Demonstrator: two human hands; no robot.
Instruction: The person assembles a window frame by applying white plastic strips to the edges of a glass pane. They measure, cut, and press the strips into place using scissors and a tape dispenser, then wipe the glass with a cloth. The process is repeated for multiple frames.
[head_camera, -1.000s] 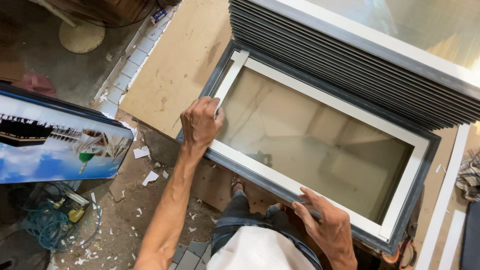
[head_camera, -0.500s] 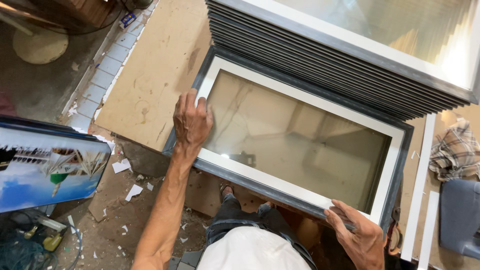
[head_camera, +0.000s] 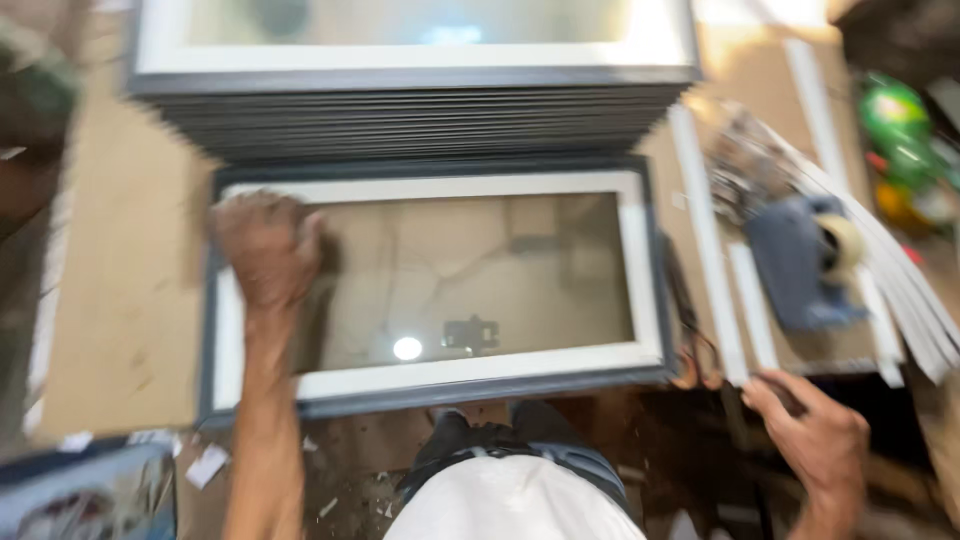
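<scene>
Now left hand (head_camera: 262, 245) presses frame (head_camera: 440, 372) corner; right hand (head_camera: 815, 440) hovers clear.

You're letting go with your right hand (head_camera: 815, 440): it's off the frame (head_camera: 440, 385) corner, now hovering beside it near the white strips (head_camera: 705, 240). The frame is lying square to you instead of slanted. Your view is swinging right, showing a tape dispenser (head_camera: 800, 260).
</scene>
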